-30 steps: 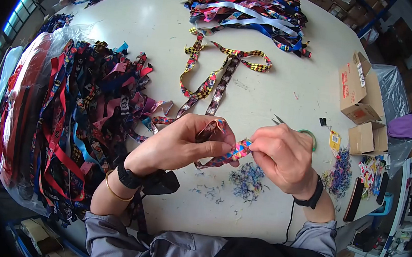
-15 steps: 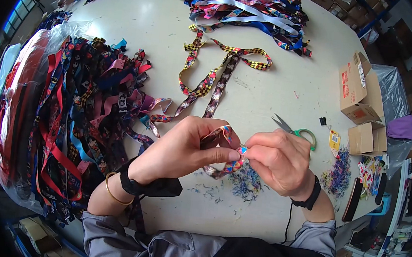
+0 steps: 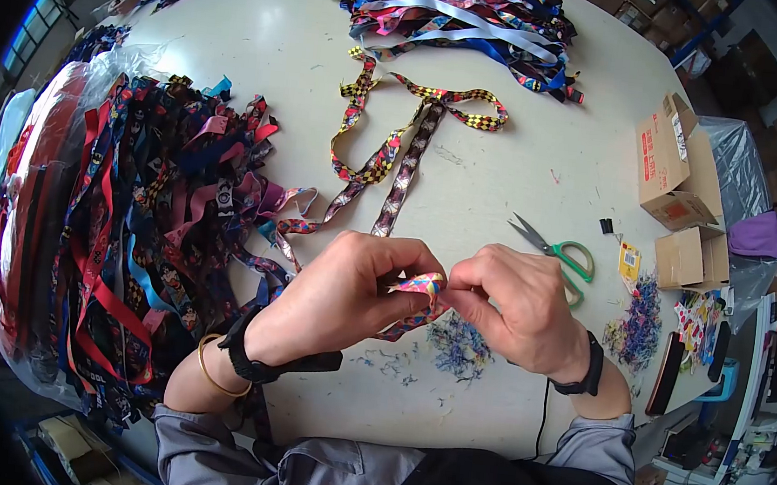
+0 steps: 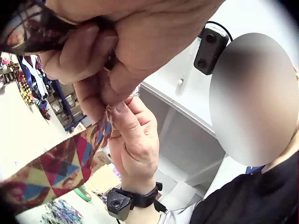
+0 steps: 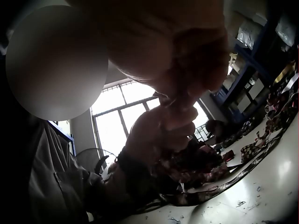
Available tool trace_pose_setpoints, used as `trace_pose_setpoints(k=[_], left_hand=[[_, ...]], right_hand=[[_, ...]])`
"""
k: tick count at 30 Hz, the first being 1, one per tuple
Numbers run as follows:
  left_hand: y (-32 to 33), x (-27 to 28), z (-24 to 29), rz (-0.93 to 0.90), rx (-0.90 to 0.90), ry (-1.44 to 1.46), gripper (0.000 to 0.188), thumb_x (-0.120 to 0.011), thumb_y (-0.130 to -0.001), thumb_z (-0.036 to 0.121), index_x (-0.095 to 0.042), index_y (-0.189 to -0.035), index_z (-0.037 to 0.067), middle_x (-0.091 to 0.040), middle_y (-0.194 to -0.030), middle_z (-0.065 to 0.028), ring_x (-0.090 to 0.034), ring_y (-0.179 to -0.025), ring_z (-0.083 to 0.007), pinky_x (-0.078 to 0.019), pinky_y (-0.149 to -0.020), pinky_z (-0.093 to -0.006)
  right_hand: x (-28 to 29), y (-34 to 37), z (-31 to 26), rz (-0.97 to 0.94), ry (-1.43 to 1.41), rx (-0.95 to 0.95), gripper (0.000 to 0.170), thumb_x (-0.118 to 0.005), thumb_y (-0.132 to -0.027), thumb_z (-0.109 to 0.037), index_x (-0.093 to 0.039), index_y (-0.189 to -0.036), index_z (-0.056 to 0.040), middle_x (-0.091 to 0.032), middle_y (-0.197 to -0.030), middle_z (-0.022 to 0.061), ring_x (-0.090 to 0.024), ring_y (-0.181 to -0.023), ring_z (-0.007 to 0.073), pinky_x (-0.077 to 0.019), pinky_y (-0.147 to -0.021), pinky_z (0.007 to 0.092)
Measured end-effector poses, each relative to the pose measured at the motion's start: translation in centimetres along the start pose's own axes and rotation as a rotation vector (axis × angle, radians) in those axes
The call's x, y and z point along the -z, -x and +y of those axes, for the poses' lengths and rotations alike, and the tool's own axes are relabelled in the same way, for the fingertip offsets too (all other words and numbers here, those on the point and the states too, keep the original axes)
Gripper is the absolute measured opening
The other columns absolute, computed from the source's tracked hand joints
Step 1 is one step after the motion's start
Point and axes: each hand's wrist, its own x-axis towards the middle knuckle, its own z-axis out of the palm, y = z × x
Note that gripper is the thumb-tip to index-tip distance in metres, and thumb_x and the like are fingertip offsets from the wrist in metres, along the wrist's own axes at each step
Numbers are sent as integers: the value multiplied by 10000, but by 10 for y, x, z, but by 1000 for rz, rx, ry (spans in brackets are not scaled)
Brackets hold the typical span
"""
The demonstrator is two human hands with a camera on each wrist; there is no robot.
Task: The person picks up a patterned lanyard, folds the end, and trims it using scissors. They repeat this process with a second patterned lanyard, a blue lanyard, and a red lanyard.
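Looking from the head, we see the left hand [image 3: 342, 285] gripping a patterned ribbon [image 3: 426, 283] above the table [image 3: 446, 421], the right hand [image 3: 527, 307] pinching its end, "POOL" just legible on a dark strap [image 3: 95, 377], and red print on a carton [image 3: 680, 172] too small to read. From the left wrist, fingers [image 4: 116, 88] partly hide the ribbon's gathered end; from the right, shadow obscures the grip.

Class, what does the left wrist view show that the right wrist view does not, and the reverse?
Only the left wrist view shows coloured triangles on the ribbon and the green scissors handle. Only the right wrist view shows the bright window. Both show the left hand and right hand close together, and scraps on the pale tabletop.
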Motion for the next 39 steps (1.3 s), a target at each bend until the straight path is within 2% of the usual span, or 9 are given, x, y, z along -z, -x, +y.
trace_pose_setpoints(k=[4,12,16,19,22,25,28,34,39], left_hand=[[-3,0,-3,-23,-29,-56,93,-665,-891,44,-650,-968,-7,-651,-759,17,-554,-677,-10,-462,-574,-197],[-5,3,-6,-53,9,151,106,-661,-883,29,-648,-982,-9,-658,-812,9,-560,-725,-9,-476,-627,-194],[-5,4,-12,-80,-26,71,110,-667,-879,25,-648,-982,-6,-657,-826,7,-563,-756,-14,-476,-658,-192],[-5,5,-11,-78,-10,81,113,-681,-884,49,-647,-979,-4,-654,-820,12,-557,-752,-12,-468,-653,-193],[-6,3,-12,-66,19,127,120,-691,-894,83,-647,-969,0,-649,-805,20,-546,-717,-6,-452,-613,-189],[-5,4,-9,-61,32,119,129,-693,-902,109,-647,-962,5,-646,-790,27,-536,-686,-1,-432,-570,-182],[-5,3,-9,-62,25,107,134,-690,-906,118,-643,-965,7,-640,-780,31,-530,-671,2,-421,-546,-177],[-6,2,-10,-86,58,114,131,-673,-919,121,-629,-969,8,-625,-771,36,-521,-668,-1,-425,-547,-183],[-6,6,-5,-114,71,53,126,-660,-927,117,-622,-974,7,-628,-793,34,-532,-707,-10,-444,-590,-195]], right_hand=[[-3,0,-2,3,138,34,158,-722,-789,-33,-574,-844,-41,-599,-699,76,-625,-607,252,-470,-520,345],[-2,2,1,30,33,-64,97,-656,-860,-43,-563,-834,-32,-595,-706,94,-618,-581,266,-455,-511,370],[6,1,4,82,1,-174,121,-642,-881,-67,-551,-810,-30,-589,-695,100,-611,-571,275,-447,-508,372],[18,0,3,-37,76,-204,178,-664,-883,-120,-538,-792,-32,-573,-653,100,-601,-559,282,-441,-503,374],[23,6,13,-282,243,-147,230,-694,-868,-171,-529,-780,-38,-555,-608,92,-590,-546,284,-436,-499,373],[18,6,14,-200,141,-228,228,-725,-841,-180,-548,-813,-39,-577,-611,90,-608,-565,276,-447,-508,365],[17,0,1,-181,-235,-332,188,-732,-823,-121,-568,-867,-40,-622,-664,93,-636,-600,264,-462,-524,357],[9,3,1,-168,-150,-172,136,-698,-810,2,-594,-896,-16,-656,-704,84,-645,-605,203,-488,-561,304],[8,5,1,-145,-206,-266,85,-667,-866,-30,-593,-901,-8,-654,-694,61,-616,-574,136,-462,-531,267]])
